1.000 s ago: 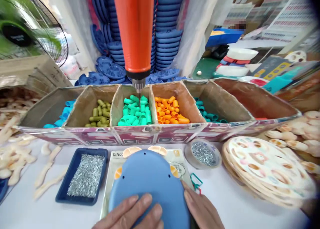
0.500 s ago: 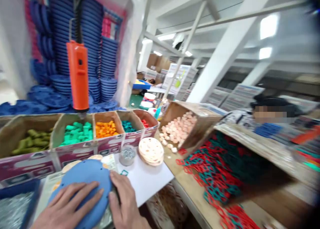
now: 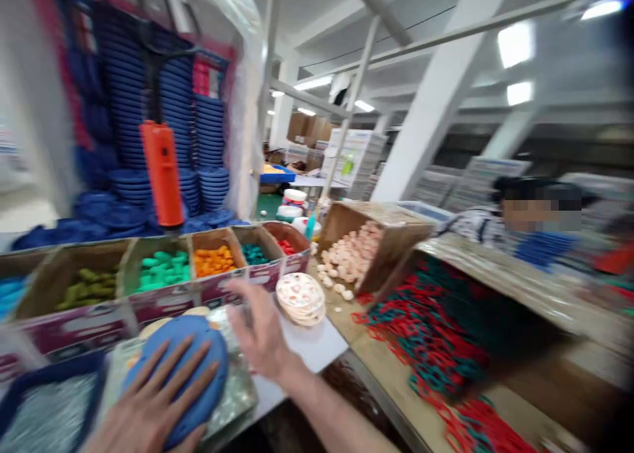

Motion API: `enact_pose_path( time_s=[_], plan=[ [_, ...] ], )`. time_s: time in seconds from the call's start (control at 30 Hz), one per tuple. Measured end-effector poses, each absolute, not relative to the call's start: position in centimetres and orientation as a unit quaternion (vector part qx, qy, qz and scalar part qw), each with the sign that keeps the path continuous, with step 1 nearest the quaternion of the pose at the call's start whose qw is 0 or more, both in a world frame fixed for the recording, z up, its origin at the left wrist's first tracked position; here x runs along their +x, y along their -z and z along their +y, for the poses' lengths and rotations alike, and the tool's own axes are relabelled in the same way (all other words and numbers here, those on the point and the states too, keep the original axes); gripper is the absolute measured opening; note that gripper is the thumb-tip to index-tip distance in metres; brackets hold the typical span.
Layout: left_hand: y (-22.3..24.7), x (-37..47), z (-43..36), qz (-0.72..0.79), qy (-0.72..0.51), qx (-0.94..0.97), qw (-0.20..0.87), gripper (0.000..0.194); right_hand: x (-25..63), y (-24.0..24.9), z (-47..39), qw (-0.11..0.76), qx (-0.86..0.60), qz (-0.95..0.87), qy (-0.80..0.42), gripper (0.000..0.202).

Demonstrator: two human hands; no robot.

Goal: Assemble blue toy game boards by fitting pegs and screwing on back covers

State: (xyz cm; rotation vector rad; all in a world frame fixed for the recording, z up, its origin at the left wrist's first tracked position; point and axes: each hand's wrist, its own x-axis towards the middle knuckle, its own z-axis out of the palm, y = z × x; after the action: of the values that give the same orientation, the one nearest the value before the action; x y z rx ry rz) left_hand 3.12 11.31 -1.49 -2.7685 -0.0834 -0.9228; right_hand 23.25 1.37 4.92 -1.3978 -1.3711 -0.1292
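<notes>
White tabletop (image 3: 311, 342), left hand (image 3: 153, 403) on blue disc (image 3: 198, 327)

**Lamps Lit a White-Beamed Workroom**

A broad white pillar (image 3: 440, 90) slanted across the view. To its right, bright ceiling lamps (image 3: 516, 43) glowed above a dark band (image 3: 584, 139) at the back. To its left stood a thin metal pole (image 3: 361, 83), with brown cartons (image 3: 308, 128) beyond. Nearer than the pillar, a tan bench (image 3: 364, 360) ran along white sheeting (image 3: 317, 342).
</notes>
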Motion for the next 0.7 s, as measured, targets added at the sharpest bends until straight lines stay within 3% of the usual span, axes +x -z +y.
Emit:
enact_pose_path(
  time_s=[0.07,0.17,0.33,0.4,0.53,0.7],
  plan=[
    [0.1,2.5,10.1,-0.042,0.26,-0.955,0.139,0.069,23.9,-8.0,3.9,0.586,-0.553,-0.593,-0.004,0.045],
    [-0.7,2.2,9.2,-0.083,0.19,-0.975,0.084,0.073,24.3,-11.2,10.0,0.617,-0.475,-0.623,-0.072,0.064],
    [-0.6,1.8,9.2,-0.102,0.173,-0.98,-0.006,0.064,23.3,-14.8,20.2,0.668,-0.473,-0.573,-0.032,0.091],
    [-0.6,1.6,9.2,-0.096,0.172,-0.98,-0.025,0.063,22.9,-15.9,22.8,0.69,-0.451,-0.565,-0.032,0.082],
    [-0.8,1.3,9.1,-0.103,0.164,-0.979,-0.058,0.061,21.8,-16.7,24.1,0.732,-0.387,-0.554,-0.08,0.044],
    [-0.9,1.1,9.3,-0.095,0.14,-0.981,-0.096,0.061,19.9,-15.0,19.1,0.776,-0.363,-0.492,-0.153,0.039]
  ],
)
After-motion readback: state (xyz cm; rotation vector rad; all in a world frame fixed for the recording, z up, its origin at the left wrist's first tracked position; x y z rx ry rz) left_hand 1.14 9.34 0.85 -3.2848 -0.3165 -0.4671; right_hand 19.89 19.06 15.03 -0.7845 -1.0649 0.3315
